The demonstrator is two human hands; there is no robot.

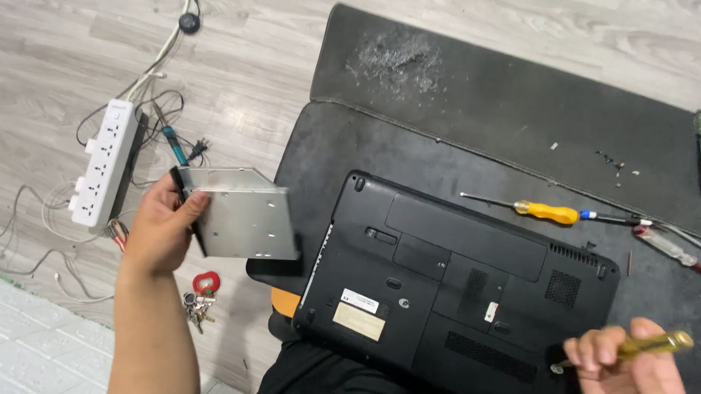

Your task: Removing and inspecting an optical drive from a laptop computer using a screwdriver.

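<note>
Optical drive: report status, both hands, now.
Left hand grips silver optical drive, held clear of black laptop. Right hand holds yellow-handled screwdriver over laptop's corner. Nothing between drive and laptop.

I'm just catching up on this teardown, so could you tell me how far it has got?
Done: the silver optical drive is out, held clear in the left hand. In hand: the right hand holds a yellow-handled screwdriver. Left: the upturned laptop has its bottom covers on.

A single head-worn camera is looking steeply down from close above. It is taking in an upturned laptop (pixel 456 290), black mat (pixel 477 116) and wood floor (pixel 239 53).
</note>
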